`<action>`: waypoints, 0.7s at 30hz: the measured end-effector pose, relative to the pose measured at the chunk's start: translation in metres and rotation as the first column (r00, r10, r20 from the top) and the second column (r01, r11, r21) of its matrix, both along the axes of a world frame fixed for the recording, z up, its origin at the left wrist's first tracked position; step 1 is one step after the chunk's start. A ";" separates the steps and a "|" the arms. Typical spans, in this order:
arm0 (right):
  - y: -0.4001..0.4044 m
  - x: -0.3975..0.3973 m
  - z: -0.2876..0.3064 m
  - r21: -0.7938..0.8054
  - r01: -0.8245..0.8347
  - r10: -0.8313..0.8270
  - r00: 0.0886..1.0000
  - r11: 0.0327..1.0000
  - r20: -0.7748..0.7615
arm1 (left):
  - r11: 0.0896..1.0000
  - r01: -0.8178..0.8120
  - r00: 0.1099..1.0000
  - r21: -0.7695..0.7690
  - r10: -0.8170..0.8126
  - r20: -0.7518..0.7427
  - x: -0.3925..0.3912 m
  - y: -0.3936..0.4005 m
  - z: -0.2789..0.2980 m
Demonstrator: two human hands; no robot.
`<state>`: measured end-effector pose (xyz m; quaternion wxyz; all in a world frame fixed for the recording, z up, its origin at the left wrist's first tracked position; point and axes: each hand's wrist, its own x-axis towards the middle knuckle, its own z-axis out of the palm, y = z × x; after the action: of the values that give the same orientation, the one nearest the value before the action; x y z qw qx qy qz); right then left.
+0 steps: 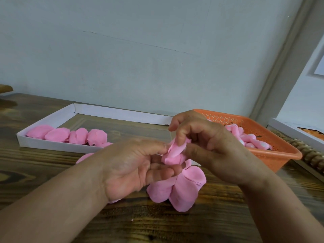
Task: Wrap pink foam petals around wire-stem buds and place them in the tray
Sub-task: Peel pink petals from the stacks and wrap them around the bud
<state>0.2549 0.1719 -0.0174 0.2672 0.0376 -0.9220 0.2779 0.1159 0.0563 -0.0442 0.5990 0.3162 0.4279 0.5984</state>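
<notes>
Fingers (180, 135) of two hands pinch one petal (173, 152).

wire stem hidden inside the hands' pink petal (172, 151), white box (296, 133) cut off at right edge

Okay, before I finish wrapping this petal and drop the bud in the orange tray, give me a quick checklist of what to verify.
1. Petal pinched by both the left hand and the right hand: ok.
2. Petal closed fully around the bud: cannot tell, fingers hide it.
3. Wire stem straight: cannot tell, not visible.
4. Orange tray beside the right hand, with room: ok.
5. Spare petals under the hands: ok.
</notes>
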 end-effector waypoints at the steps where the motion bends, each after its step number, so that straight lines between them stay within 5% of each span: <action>1: 0.000 0.000 0.000 -0.001 0.001 -0.001 1.000 1.000 -0.009 | 1.000 0.000 1.000 0.001 0.000 0.006 -0.001 0.000 0.000; 21: -0.001 -0.002 -0.001 -0.064 0.019 -0.021 0.999 0.998 -0.039 | 0.997 0.081 0.982 0.019 -0.083 0.169 -0.004 0.001 0.003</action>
<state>0.2533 0.1707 -0.0181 0.2891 0.0253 -0.9076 0.3035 0.1120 0.0573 -0.0411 0.6555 0.2851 0.3585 0.6004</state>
